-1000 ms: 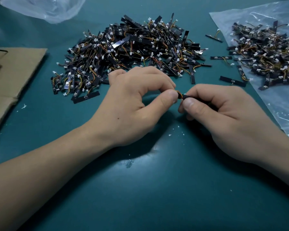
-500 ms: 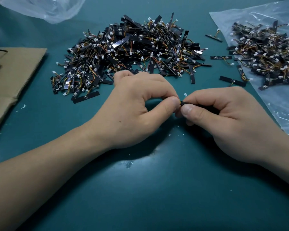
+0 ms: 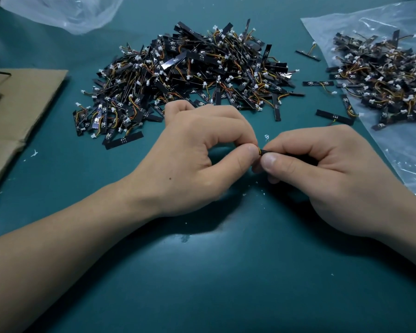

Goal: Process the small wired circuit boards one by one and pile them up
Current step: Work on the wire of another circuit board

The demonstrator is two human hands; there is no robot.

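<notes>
Two bare hands meet at the middle of a dark teal table [image 3: 226, 272], fingertips almost touching. The right hand [image 3: 322, 169] is curled closed around one small black circuit board [image 3: 265, 152], thumb on top. Only the board's short end pokes out past the thumb. The left hand [image 3: 197, 152] pinches the board's thin yellow and orange wires [image 3: 259, 150] between thumb and forefinger, right where they leave the board, its other fingers tucked in. Most of the board is hidden in the right palm, so the exact work being done is unclear; it looks like a bend or tug at the wire joint.

A few white crumbs [image 3: 266, 137] lie on the table near the fingertips. Beyond the left hand sits a large heap [image 3: 197, 75] of the same wired boards, black strips tangled with coloured leads and white plugs. To the right a smaller heap [image 3: 382, 75] rests on a clear plastic sheet [image 3: 406, 152]. Several loose boards [image 3: 317, 83] lie between the two heaps. Flattened cardboard [image 3: 22, 109] lies at the left edge, and a crumpled plastic bag [image 3: 70, 10] at the top left.

The main risk is at the joint. A pull that is too hard or too sharp could tear the fine wires from the board. The heaps also sit near each other, so a careless toss could mix finished boards with unfinished ones, or snag the tangled leads.
</notes>
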